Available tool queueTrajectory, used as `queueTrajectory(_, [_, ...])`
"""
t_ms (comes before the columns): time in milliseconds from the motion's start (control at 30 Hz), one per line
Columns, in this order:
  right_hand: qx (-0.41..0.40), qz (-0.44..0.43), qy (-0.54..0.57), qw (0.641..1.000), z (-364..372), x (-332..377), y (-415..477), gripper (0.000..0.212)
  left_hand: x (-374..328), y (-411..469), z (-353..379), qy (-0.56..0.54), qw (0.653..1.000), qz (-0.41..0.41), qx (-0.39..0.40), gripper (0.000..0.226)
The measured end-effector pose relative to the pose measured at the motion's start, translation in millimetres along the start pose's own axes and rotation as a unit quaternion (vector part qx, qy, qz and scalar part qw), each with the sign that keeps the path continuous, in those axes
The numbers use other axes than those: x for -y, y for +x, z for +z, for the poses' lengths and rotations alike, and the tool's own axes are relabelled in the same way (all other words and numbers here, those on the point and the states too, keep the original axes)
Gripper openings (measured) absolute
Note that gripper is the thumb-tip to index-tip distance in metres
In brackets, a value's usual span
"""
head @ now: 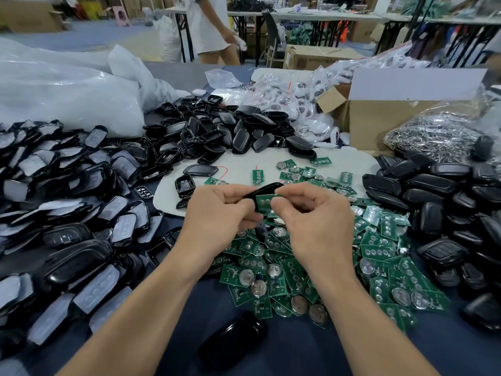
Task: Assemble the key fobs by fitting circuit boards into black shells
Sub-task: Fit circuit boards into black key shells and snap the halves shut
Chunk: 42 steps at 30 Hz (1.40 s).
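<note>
My left hand [219,210] grips a black shell [267,189] above the middle of the table. My right hand [311,215] pinches a green circuit board [264,203] and holds it against the shell's open side. Under both hands lies a heap of green circuit boards [311,272] with round coin cells. Loose black shells [225,134] are piled behind, more black shells [444,202] at the right, and black parts with grey film [70,202] at the left.
A single glossy black shell [233,340] lies near the front edge. A cardboard box [379,118] and a bag of metal parts [436,137] stand at the right rear, large plastic bags [67,96] at the left rear. A person [211,25] walks beyond the table.
</note>
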State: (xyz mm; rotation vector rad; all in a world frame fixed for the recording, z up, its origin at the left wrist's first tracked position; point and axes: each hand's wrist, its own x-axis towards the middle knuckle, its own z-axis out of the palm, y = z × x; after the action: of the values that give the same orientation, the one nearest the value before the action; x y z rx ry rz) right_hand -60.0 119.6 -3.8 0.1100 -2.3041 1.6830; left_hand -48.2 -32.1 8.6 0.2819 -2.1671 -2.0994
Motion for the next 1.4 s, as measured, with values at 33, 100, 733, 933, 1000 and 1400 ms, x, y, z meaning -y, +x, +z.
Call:
queueTrajectory(33, [-0.003, -0.003, -0.007, 1.0, -0.2, -0.2, 0.5, 0.017, -0.8, -0.5, 0.0, 0.006, 1.0, 0.001, 0.001, 0.028])
queueTrajectory(100, [-0.007, -0.002, -0.021, 1.0, -0.2, 0.9, 0.4, 0.015, -1.4, -1.5, -0.2, 0.013, 1.0, 0.001, 0.006, 0.027])
queueTrajectory(733, [-0.177, -0.148, -0.224, 0.947, 8.3, 11.3, -9.7, 0.029, -1.7, -4.0, -3.5, 0.045, 0.998, 0.04, -0.012, 0.03])
queueTrajectory(933, [-0.034, 0.007, -0.082, 0.996, 8.8, 5.4, -7.8, 0.015, -3.8, -2.4, -4.7, -0.002, 1.0, 0.005, 0.002, 0.037])
queueTrajectory(1000, [-0.006, 0.021, -0.037, 0.999, 7.8, 8.2, -6.3, 0.026, -3.0, -2.5, -4.0, 0.012, 0.999, 0.0, 0.031, 0.034])
queueTrajectory(1400, [0.077, 0.02, -0.016, 0.997, 10.3, 8.0, -9.1, 0.027, -3.3, 6.2, -11.1, -0.038, 0.996, 0.007, -0.078, 0.024])
